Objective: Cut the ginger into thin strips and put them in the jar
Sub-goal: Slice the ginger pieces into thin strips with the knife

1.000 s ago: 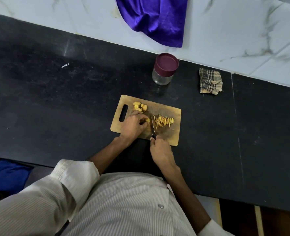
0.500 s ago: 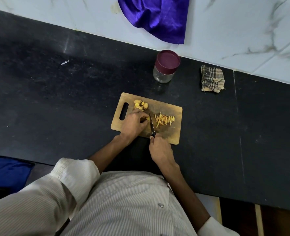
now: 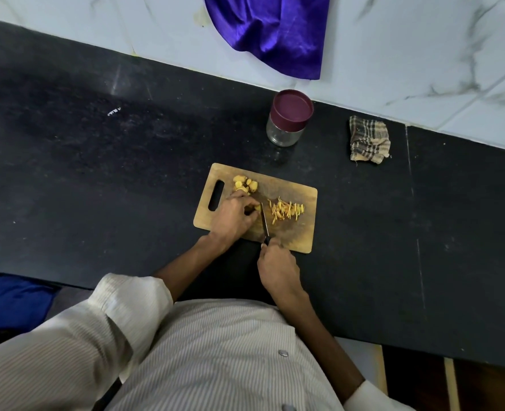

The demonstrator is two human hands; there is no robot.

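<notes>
A wooden cutting board (image 3: 300, 232) lies on the black counter. My left hand (image 3: 234, 218) holds a ginger piece (image 3: 256, 207) down near the board's middle, fingers curled over it. My right hand (image 3: 278, 269) grips the handle of a small knife (image 3: 264, 222), whose blade stands just right of the held piece. Cut ginger strips (image 3: 286, 211) lie in a heap right of the blade. Several uncut ginger chunks (image 3: 245, 184) sit at the board's far left. A glass jar (image 3: 288, 121) with a maroon lid on it stands behind the board.
A folded checked cloth (image 3: 369, 137) lies at the back right of the counter (image 3: 97, 173). Purple fabric (image 3: 272, 31) hangs over the white marble wall. A blue cloth (image 3: 11, 301) sits below the counter's front edge at left.
The knife blade has shifted slightly while both hands stay in place on the board; the camera view has drifted a little.
</notes>
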